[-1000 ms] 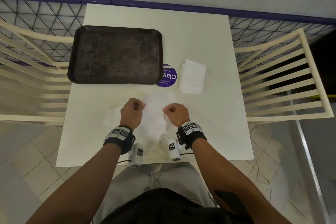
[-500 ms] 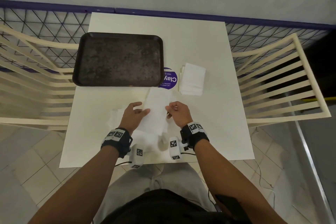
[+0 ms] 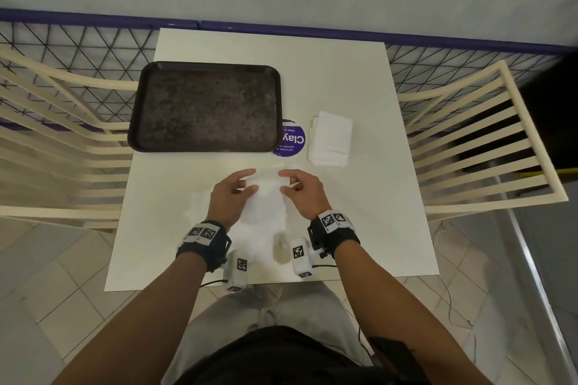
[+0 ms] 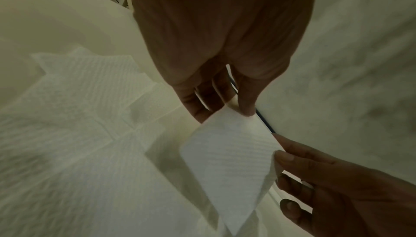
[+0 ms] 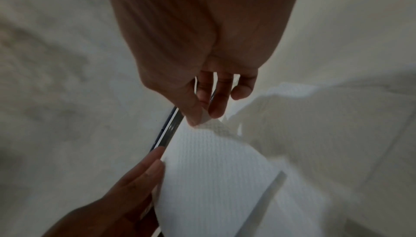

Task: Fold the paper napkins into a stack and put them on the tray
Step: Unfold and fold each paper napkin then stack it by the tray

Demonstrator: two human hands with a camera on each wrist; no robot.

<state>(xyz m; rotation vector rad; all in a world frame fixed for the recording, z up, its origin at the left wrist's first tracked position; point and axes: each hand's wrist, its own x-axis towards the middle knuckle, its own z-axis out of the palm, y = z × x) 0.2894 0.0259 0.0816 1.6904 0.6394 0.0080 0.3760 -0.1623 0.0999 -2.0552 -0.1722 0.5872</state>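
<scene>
A white paper napkin [image 3: 266,197] hangs just above the table between my two hands. My left hand [image 3: 250,181] pinches its left far corner, and my right hand [image 3: 283,181] pinches the right one. In the left wrist view the napkin [image 4: 227,152] runs from my left fingertips [image 4: 245,111] to the right hand [image 4: 315,178]. In the right wrist view thumb and finger of the right hand [image 5: 202,116] pinch the napkin [image 5: 213,169]. The dark tray [image 3: 206,147] lies at the back left, bare. A folded napkin stack [image 3: 330,139] sits to its right.
Loose unfolded napkins [image 3: 200,206] lie on the white table [image 3: 375,212] under and left of my hands. A purple round sticker [image 3: 292,139] sits between tray and stack. Cream slatted chairs [image 3: 469,150] flank the table on both sides.
My fists were pressing on the napkin near the table's front. Both hands have since opened, taken its corners and moved away from my body, towards the tray.
</scene>
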